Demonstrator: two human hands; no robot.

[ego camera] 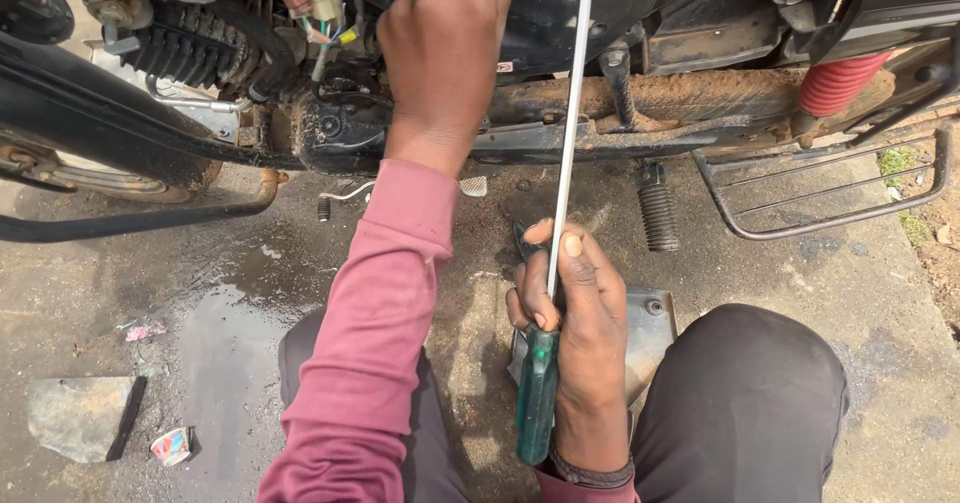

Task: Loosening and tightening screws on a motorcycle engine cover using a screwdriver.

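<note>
My right hand [570, 308] grips a long screwdriver with a green handle [537, 393]. Its thin steel shaft [570, 123] points up into the underside of a motorcycle [560, 113]. My left hand [445, 43], in a pink sleeve, reaches up against the motorcycle's dark body panel; its fingertips are hidden behind the panel, so what it touches cannot be told. A dark tool handle [524, 238] shows just behind my right fingers. A grey metal cover [652, 328] lies on the ground under my right hand.
The engine's black finned cylinder [185, 48] is at upper left, with wires beside it. A footpeg [657, 213] hangs below the muddy frame. A red shock spring [838, 81] and a metal rack [830, 183] are at right. A stone [85, 415] lies on wet concrete at lower left.
</note>
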